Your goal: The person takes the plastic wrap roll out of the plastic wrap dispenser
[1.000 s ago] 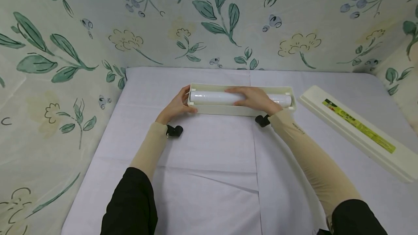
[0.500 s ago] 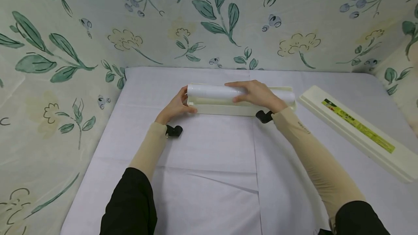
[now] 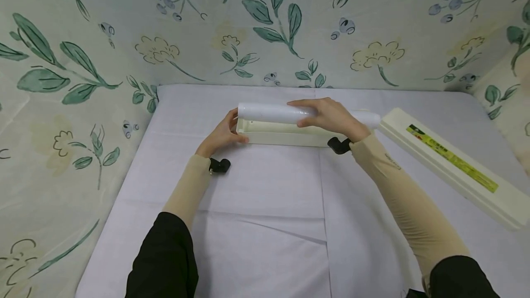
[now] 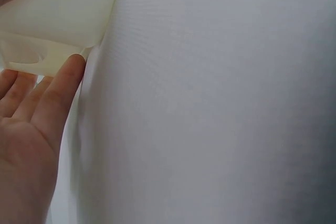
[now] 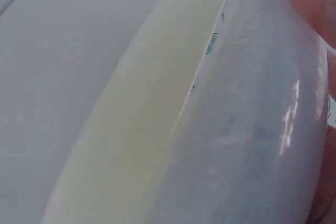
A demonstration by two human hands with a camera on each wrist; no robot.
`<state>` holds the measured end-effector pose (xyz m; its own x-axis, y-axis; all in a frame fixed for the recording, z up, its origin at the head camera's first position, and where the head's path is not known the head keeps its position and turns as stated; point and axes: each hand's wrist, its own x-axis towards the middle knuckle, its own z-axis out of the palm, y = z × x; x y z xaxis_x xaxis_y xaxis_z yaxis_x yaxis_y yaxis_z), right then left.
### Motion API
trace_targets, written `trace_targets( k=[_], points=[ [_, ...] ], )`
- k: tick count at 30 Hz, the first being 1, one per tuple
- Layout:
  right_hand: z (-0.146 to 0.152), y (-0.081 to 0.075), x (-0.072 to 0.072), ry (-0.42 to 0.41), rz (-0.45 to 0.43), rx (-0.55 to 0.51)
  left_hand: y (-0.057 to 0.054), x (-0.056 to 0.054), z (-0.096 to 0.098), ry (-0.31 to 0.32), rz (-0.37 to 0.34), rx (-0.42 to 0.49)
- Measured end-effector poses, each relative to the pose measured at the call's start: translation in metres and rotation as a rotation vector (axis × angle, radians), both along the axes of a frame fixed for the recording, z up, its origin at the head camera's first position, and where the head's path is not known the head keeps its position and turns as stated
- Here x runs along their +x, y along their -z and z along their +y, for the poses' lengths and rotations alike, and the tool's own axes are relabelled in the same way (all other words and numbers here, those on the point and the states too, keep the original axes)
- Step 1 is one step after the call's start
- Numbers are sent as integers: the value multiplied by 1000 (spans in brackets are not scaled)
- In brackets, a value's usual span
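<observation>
A shiny whitish roll of cling film [image 3: 269, 112] is raised above the long cream dispenser box [image 3: 285, 139], whose hollow inside shows beneath it. My right hand [image 3: 331, 116] grips the roll around its middle, thumb on the near side and fingers over the far side. In the right wrist view the film roll [image 5: 257, 140] fills the right half, with the box wall [image 5: 131, 93] beside it. My left hand [image 3: 221, 134] holds the box's left end, its thumb at the front corner. The left wrist view shows those fingers [image 4: 58, 98] against the box's end.
The box's cream lid [image 3: 451, 164], with a yellow-green label, lies slanted on the right of the white-covered table [image 3: 265, 252]. Floral cloth [image 3: 248, 26] hangs behind and to the left of the table.
My right hand has lifted the cling film roll up out of the box and shifted slightly right with it. My left hand has kept its hold on the box's left end.
</observation>
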<state>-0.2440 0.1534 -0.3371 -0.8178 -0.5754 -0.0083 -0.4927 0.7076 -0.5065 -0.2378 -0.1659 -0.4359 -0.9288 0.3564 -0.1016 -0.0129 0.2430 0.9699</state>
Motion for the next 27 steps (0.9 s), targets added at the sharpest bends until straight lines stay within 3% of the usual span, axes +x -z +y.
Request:
trace_targets(
  k=[22, 27],
  points=[
    [26, 1, 8, 23, -27, 5, 2, -2, 0, -8, -9, 12],
    [34, 1, 8, 41, -28, 16, -7, 1, 1, -5, -39, 13]
  ],
)
